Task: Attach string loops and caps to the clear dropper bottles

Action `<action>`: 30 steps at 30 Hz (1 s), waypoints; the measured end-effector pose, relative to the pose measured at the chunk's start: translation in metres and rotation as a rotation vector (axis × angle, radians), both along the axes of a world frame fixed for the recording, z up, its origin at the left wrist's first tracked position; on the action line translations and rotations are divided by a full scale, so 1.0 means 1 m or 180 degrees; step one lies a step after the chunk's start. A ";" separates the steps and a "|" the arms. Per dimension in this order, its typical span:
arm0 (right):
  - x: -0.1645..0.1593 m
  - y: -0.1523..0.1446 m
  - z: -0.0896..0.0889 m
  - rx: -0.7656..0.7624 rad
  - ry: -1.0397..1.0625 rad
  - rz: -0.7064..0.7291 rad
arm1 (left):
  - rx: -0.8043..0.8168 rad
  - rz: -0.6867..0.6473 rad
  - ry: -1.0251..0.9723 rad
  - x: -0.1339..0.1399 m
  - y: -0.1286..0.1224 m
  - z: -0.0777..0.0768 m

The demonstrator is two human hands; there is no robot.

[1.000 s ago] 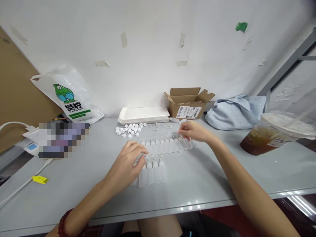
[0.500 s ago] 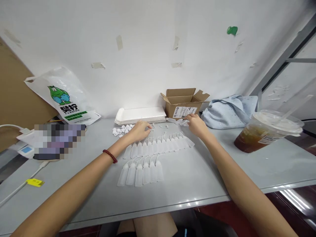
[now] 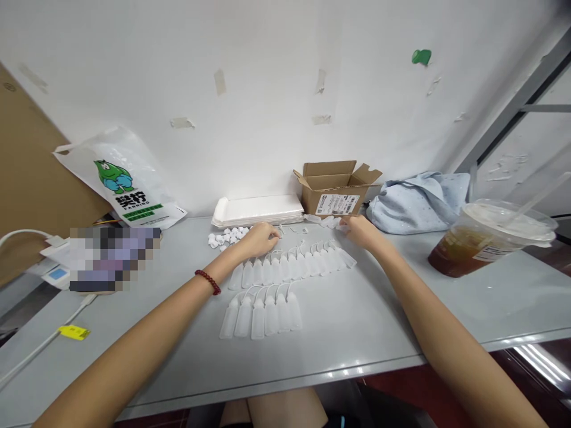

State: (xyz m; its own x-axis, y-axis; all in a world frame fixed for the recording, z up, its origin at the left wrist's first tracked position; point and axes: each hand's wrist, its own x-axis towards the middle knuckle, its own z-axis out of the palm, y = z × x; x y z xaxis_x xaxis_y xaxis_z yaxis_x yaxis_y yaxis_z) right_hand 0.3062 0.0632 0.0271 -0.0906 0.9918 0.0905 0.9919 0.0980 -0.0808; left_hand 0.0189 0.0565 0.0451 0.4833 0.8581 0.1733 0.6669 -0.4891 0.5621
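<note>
My left hand [image 3: 261, 239] is low over the back of the table, thumb and forefinger a little apart, with nothing visible between them. It is just right of a pile of small white caps [image 3: 228, 236] and behind the rows of bottles. My right hand [image 3: 360, 230] is in front of the cardboard box, fingers bent together; whatever they hold is hidden. Beside its fingertips lie several loose translucent pieces [image 3: 329, 222]. Frosted plastic bottles with thin white cords form a back row [image 3: 292, 264] and a shorter front row [image 3: 259, 318]. A few small cord pieces [image 3: 294, 230] lie between my hands.
A stack of white trays [image 3: 259, 211] and an open cardboard box [image 3: 332, 193] stand against the wall. On the right are a light blue cloth bag [image 3: 419, 205] and a drink cup [image 3: 473, 244]. A plastic bag [image 3: 129, 184], a blurred-out object [image 3: 116, 258] and a cable [image 3: 40, 345] occupy the left.
My right hand has drawn back slightly from the loose pieces in front of the box, its fingers more bent. My left hand stays near the caps. The whole view has shifted slightly.
</note>
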 end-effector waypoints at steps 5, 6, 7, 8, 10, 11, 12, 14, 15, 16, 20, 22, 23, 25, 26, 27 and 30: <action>-0.002 -0.006 0.006 0.0005 0.0090 -0.0075 | 0.0024 0.0014 0.0122 -0.001 -0.005 -0.002; -0.003 -0.007 0.008 0.0035 0.0117 -0.0082 | 0.0020 0.0011 0.0119 0.000 -0.006 -0.002; -0.004 -0.009 0.010 0.0070 0.0148 -0.0078 | 0.0016 0.0026 0.0104 0.001 -0.008 0.000; -0.005 -0.011 0.013 0.0108 0.0185 -0.0064 | 0.0013 0.0066 0.0077 0.002 -0.009 0.002; -0.013 -0.015 0.017 0.0180 0.0287 0.0010 | 0.0004 0.0202 -0.0007 0.003 -0.012 0.008; -0.019 -0.018 0.020 0.0215 0.0336 0.0067 | 0.0003 0.0275 -0.0042 0.002 -0.015 0.011; -0.026 -0.022 0.023 0.0254 0.0433 0.0152 | -0.0008 0.0354 -0.0109 0.002 -0.017 0.015; -0.045 -0.031 0.028 0.0326 0.0738 0.0376 | -0.0082 0.0541 -0.0387 -0.001 -0.026 0.022; -0.055 -0.036 0.031 0.0351 0.1207 0.0581 | -0.0156 0.0656 -0.0593 -0.002 -0.031 0.024; -0.064 -0.042 0.033 0.0253 0.1684 0.0781 | -0.0232 0.0773 -0.0807 -0.003 -0.036 0.025; -0.091 -0.060 0.039 -0.0298 0.2935 0.1291 | 0.0005 0.0774 -0.1045 -0.003 -0.057 0.022; -0.096 -0.063 0.038 -0.0404 0.3208 0.1268 | 0.0417 0.0675 -0.0954 -0.001 -0.063 0.017; -0.097 -0.063 0.037 -0.0451 0.3299 0.1255 | 0.0592 0.0642 -0.0883 0.000 -0.065 0.015; -0.097 -0.062 0.034 -0.0535 0.3437 0.1242 | 0.0872 0.0551 -0.0750 0.002 -0.066 0.010; -0.098 -0.060 0.032 -0.0561 0.3482 0.1232 | 0.1018 0.0476 -0.0698 0.003 -0.066 0.008; -0.098 -0.059 0.031 -0.0584 0.3502 0.1230 | 0.1179 0.0387 -0.0650 0.003 -0.066 0.006; -0.099 -0.058 0.029 -0.0594 0.3463 0.1224 | 0.1699 0.0122 -0.0484 0.002 -0.067 0.001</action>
State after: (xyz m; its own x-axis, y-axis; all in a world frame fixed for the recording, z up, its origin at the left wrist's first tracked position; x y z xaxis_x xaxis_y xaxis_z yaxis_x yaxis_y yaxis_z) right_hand 0.2073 0.0048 0.0561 -0.3522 0.9220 0.1609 0.2981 0.2735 -0.9145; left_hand 0.0210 -0.0107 0.0460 0.3891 0.6485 0.6543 0.6204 -0.7095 0.3342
